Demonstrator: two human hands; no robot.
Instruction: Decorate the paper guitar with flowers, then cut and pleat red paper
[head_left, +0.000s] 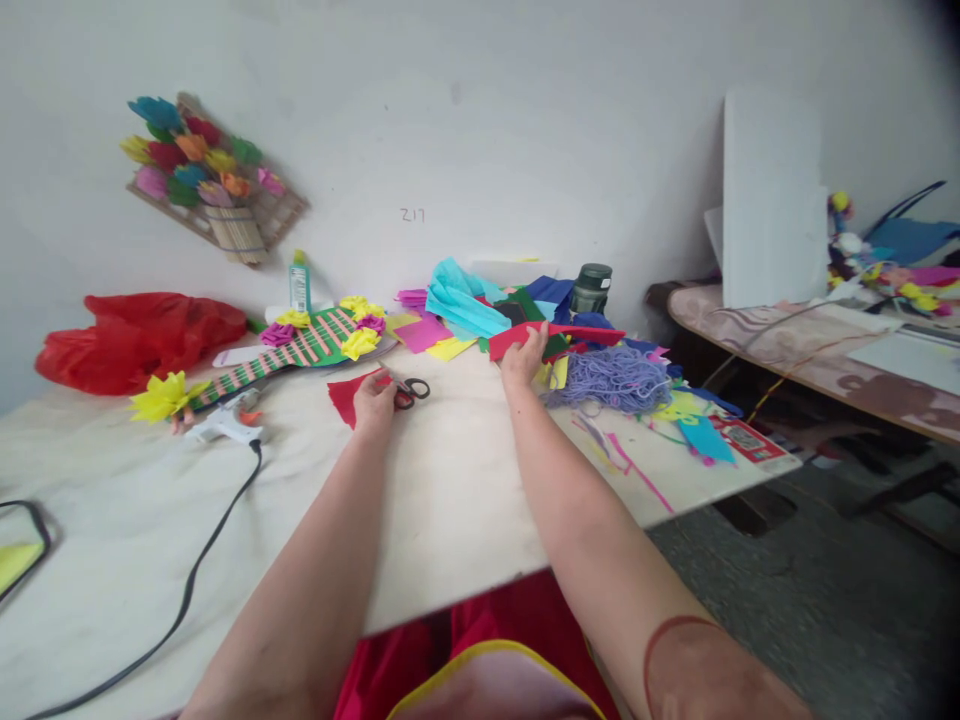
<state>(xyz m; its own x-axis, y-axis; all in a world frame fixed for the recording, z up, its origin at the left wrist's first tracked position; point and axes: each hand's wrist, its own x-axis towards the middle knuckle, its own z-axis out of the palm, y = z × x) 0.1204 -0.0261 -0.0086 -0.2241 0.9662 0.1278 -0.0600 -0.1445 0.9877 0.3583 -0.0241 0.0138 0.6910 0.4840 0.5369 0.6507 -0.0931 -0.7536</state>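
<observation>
My left hand (373, 402) is closed on a small red crepe paper piece (344, 398) at the middle of the table. Black-handled scissors (412, 392) lie against its right side, their blades hidden by the hand. Farther right, my right hand (527, 355) pinches a larger folded red paper (581, 333) at the front of a heap of coloured paper. In that heap are a light-blue crepe sheet (469, 305) and magenta paper (422, 333). Just to the right of my right hand is a tangle of purple yarn (615, 380).
A white glue gun (225, 428) with a black cord lies left, below a green paper guitar (300, 350) with flowers. Behind are a red plastic bag (139, 340), a glue bottle (299, 285) and a dark jar (592, 288). A second table (795, 345) stands right.
</observation>
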